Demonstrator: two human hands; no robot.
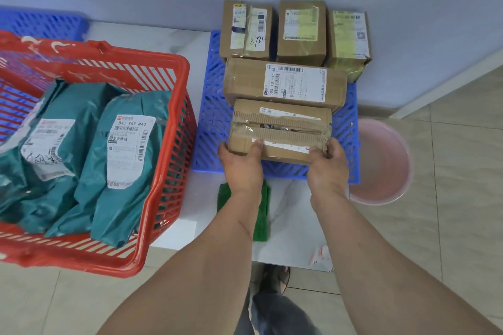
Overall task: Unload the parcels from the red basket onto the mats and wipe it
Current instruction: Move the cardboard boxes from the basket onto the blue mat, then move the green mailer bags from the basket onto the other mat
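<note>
The red basket [174, 128] stands at the left and holds several teal mailer bags [128, 160] with white labels. On the blue lattice mat [212, 117] to its right lie several cardboard boxes. The nearest one, a torn cardboard box [283, 128], sits at the mat's front. My left hand [242, 166] grips its left front corner, thumb on top. My right hand [328, 166] grips its right front corner. A green cloth [262, 215] lies on the floor just in front of the mat, partly under my left forearm.
A pink basin [386, 160] stands right of the mat. A second blue mat [46, 24] lies behind the basket. A long labelled box [285, 84] and three upright boxes [300, 32] fill the mat's back, against the wall. My foot [275, 280] is below.
</note>
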